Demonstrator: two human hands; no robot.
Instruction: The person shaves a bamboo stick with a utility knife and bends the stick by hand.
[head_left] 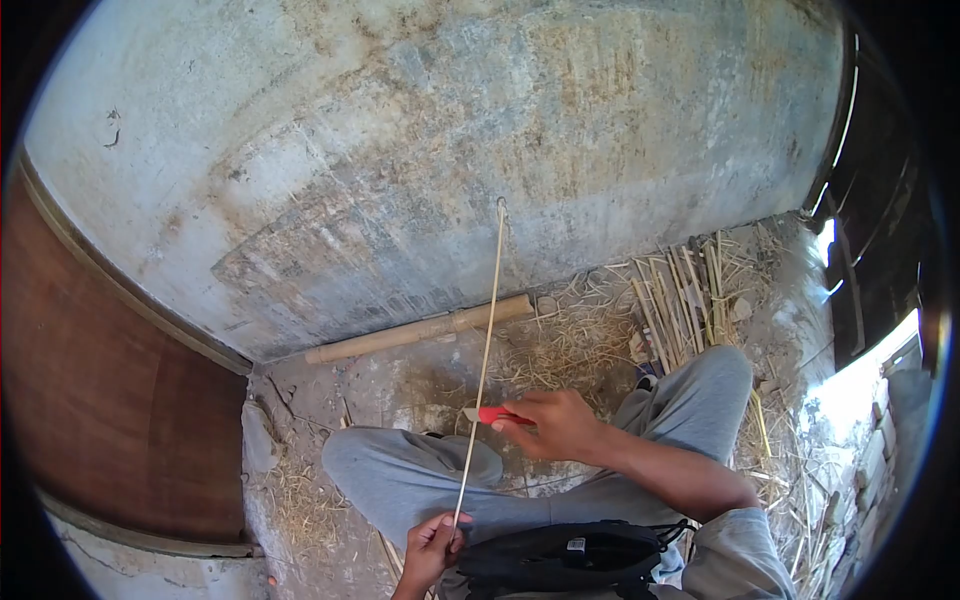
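Note:
My left hand (434,545) is closed around the lower end of a long, thin, pale strip (489,330), low in the view near my lap. The strip runs up to the stained wall, where its far end meets a small mark. My right hand (550,424) is wrapped round the red handle of a knife (492,414). The knife's short blade points left and lies at the strip, about midway between my left hand and the bamboo pole. Whether the blade cuts into the strip cannot be made out.
A bamboo pole (420,332) lies along the wall's foot. Split sticks (685,300) are bundled at the right, with curled shavings (560,350) around. A black bag (565,560) rests at my lap, between my crossed legs. A brown panel (125,380) stands left.

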